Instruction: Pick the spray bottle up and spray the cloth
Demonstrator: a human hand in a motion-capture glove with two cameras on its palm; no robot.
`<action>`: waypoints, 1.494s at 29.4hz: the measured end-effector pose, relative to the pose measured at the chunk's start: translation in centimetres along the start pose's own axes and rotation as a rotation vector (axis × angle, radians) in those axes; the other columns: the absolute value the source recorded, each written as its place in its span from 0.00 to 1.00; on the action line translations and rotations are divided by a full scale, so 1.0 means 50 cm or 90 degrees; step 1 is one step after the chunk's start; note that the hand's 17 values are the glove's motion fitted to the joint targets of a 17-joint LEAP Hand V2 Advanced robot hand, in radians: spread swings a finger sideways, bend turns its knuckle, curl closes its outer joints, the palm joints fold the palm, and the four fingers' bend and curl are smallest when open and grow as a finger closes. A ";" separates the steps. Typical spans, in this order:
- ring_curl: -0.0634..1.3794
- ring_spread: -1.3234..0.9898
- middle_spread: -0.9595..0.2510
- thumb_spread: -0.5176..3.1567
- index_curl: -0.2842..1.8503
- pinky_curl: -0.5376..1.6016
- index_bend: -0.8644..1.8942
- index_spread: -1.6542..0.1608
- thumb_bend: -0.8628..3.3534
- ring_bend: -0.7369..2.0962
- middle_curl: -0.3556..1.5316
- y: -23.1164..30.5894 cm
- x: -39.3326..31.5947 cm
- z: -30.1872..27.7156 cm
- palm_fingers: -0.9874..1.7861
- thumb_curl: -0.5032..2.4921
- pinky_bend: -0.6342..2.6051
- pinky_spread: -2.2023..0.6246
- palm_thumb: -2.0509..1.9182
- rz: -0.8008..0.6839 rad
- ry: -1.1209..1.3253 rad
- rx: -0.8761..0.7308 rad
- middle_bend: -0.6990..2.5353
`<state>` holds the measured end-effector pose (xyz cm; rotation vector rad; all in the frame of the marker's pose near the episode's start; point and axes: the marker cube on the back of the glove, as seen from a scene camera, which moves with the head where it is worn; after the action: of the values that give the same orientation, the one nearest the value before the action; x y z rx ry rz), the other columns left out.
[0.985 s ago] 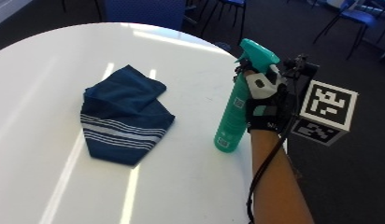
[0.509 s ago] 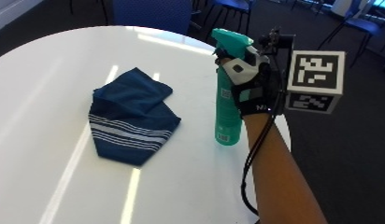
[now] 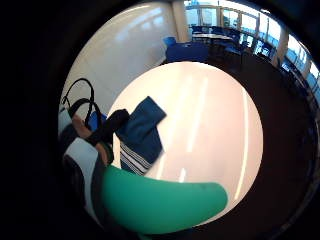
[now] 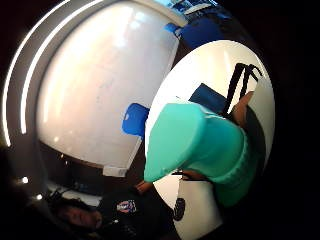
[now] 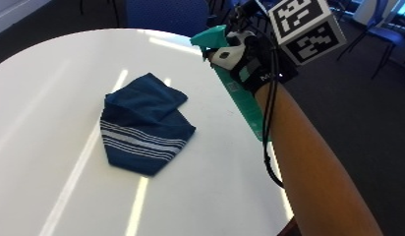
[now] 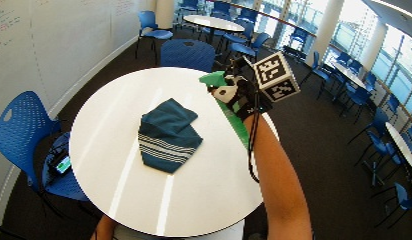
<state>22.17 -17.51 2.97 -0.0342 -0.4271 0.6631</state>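
White table (image 5: 52, 98) holds cloth (image 5: 145, 123); outside view alone shows fingers (image 5: 238, 54) curled round tilted spray bottle (image 5: 245, 108)

- The spray bottle (image 5: 245, 101) is green all over, with a paler teal-green head.
- The cloth (image 5: 145, 123) is dark navy blue, with a band of thin white stripes across one end.
- The counter (image 5: 52, 88) is glossy white, streaked with pale reflections.
- The right hand (image 5: 249, 64) wears a black glove with white plastic parts.
- The chairs (image 6: 23, 130) around are blue.
- The floor (image 6: 326, 130) is dark grey.
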 end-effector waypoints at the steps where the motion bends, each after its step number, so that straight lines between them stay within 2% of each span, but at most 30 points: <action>1: 0.36 0.49 0.60 0.25 0.39 0.43 0.44 0.76 0.20 0.48 0.45 -0.004 -0.002 0.004 0.85 0.41 0.34 0.69 0.74 0.002 0.015 -0.017 0.36; 13: 0.35 0.49 0.61 0.25 0.39 0.43 0.44 0.76 0.20 0.48 0.45 -0.025 -0.017 0.039 0.86 0.41 0.34 0.69 0.74 0.014 0.187 -0.151 0.36; 22: 0.35 0.49 0.61 0.25 0.39 0.43 0.45 0.76 0.20 0.48 0.45 -0.014 -0.018 0.110 0.85 0.42 0.34 0.70 0.74 -0.021 0.311 -0.342 0.37; 29: 0.35 0.48 0.61 0.25 0.39 0.43 0.45 0.76 0.20 0.48 0.45 0.018 -0.009 0.169 0.85 0.42 0.34 0.70 0.74 -0.013 0.385 -0.450 0.37; 38: 0.35 0.48 0.61 0.25 0.39 0.43 0.44 0.76 0.20 0.48 0.45 0.042 -0.002 0.213 0.85 0.42 0.34 0.70 0.74 -0.006 0.461 -0.527 0.36; 44: 0.35 0.48 0.61 0.25 0.39 0.43 0.44 0.77 0.20 0.48 0.45 0.036 0.011 0.232 0.85 0.42 0.34 0.70 0.74 -0.004 0.495 -0.532 0.37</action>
<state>16.92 -16.98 13.47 -1.0487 0.0772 0.3812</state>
